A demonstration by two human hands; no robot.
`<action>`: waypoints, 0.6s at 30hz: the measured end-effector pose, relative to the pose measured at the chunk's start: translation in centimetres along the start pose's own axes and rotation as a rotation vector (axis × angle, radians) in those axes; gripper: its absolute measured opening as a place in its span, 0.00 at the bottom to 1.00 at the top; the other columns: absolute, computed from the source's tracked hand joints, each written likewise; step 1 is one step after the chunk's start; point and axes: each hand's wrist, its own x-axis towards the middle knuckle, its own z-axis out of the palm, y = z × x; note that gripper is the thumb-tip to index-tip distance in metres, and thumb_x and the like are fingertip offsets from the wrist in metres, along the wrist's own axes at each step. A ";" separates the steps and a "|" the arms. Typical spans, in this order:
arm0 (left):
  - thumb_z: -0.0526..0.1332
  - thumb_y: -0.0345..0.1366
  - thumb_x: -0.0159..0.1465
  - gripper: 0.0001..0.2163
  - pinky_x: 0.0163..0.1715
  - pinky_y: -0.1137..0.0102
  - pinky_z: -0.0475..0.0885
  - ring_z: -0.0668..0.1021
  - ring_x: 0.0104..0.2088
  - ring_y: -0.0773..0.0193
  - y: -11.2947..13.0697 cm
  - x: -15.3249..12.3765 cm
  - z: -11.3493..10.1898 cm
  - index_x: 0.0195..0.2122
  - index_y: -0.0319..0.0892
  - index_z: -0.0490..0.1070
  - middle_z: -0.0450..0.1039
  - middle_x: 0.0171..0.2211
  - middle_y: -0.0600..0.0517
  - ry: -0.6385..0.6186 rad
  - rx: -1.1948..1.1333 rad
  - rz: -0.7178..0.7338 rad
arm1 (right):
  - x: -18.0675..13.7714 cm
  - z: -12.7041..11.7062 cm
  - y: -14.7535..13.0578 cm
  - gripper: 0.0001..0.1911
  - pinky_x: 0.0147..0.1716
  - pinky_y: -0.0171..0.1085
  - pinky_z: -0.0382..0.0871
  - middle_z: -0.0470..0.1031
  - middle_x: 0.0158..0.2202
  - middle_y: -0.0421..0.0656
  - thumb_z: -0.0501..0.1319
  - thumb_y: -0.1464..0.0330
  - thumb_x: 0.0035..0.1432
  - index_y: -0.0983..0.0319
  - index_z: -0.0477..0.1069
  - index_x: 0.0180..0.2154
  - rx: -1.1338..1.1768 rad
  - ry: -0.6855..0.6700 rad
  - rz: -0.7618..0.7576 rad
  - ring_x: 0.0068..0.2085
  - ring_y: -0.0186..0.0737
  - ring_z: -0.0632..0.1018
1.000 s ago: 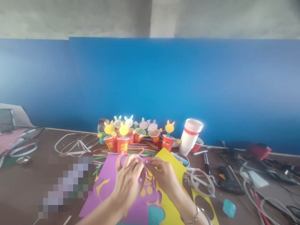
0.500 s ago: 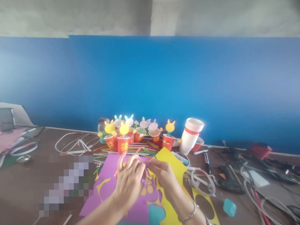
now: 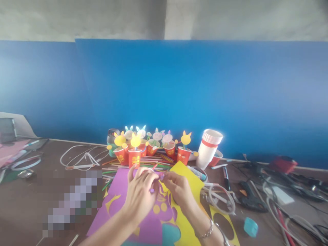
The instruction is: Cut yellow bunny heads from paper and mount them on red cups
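Note:
Above the coloured paper, my left hand [image 3: 141, 186] curls around a paper cup that it nearly hides; only a bit of pale rim shows. A short red straw [image 3: 155, 166] sticks up there. My right hand [image 3: 179, 188] is closed in a pinch at a small purple paper piece [image 3: 161, 177], close to the fingertips of my left hand. Another small purple piece [image 3: 152, 190] shows below the left fingers. Beneath both hands lie a purple sheet [image 3: 115, 218] and a yellow sheet [image 3: 191, 182], with cut holes and loose yellow scraps.
Red cups [image 3: 135, 159] with paper animal heads stand in a group behind my hands. Several coloured straws [image 3: 148, 160] lie among them. To the right are stacked white cups [image 3: 208, 150], a black marker [image 3: 226, 179], a glue gun [image 3: 251, 196], cables and a turquoise object [image 3: 250, 227].
My left hand has turned slightly, and the red patch of cup at its left side is now hidden. The red straw has shifted right. The right hand keeps its pinch, almost in place.

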 end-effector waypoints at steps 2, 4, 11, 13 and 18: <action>0.61 0.27 0.55 0.07 0.55 0.54 0.55 0.76 0.37 0.57 -0.3 0.5 0.1 0.30 0.46 0.75 0.78 0.28 0.52 -0.080 -0.097 -0.095 | 0.5 -0.4 0.4 0.08 0.37 0.39 0.67 0.77 0.31 0.46 0.59 0.68 0.46 0.61 0.75 0.20 -0.093 0.035 -0.090 0.35 0.45 0.76; 0.62 0.29 0.53 0.04 0.47 0.58 0.64 0.76 0.34 0.57 -0.6 0.9 0.2 0.25 0.44 0.76 0.77 0.27 0.51 -0.196 -0.250 -0.266 | 1.0 -0.9 0.7 0.09 0.39 0.40 0.66 0.77 0.31 0.46 0.58 0.68 0.47 0.61 0.73 0.19 -0.190 0.050 -0.137 0.37 0.45 0.76; 0.66 0.33 0.48 0.05 0.31 0.69 0.68 0.77 0.25 0.63 -1.4 2.1 -0.6 0.26 0.39 0.75 0.77 0.23 0.53 -0.534 -1.148 -0.896 | 2.2 -3.1 1.9 0.12 0.37 0.40 0.64 0.76 0.27 0.45 0.58 0.69 0.51 0.60 0.69 0.17 -0.586 0.108 -0.176 0.35 0.44 0.74; 0.67 0.32 0.46 0.05 0.31 0.70 0.68 0.76 0.24 0.65 -1.5 2.1 -0.7 0.24 0.39 0.74 0.76 0.21 0.55 -0.504 -1.207 -0.931 | 2.3 -3.7 2.0 0.12 0.39 0.42 0.63 0.75 0.26 0.47 0.59 0.69 0.51 0.60 0.70 0.17 -0.686 0.158 -0.156 0.37 0.48 0.74; 0.66 0.31 0.45 0.05 0.33 0.68 0.69 0.78 0.27 0.61 -1.9 1.8 -0.1 0.25 0.39 0.75 0.78 0.23 0.52 -0.529 -1.232 -0.937 | 1.8 -3.4 0.7 0.12 0.39 0.40 0.66 0.78 0.35 0.46 0.57 0.63 0.56 0.62 0.77 0.35 -0.254 -0.068 -0.083 0.40 0.46 0.76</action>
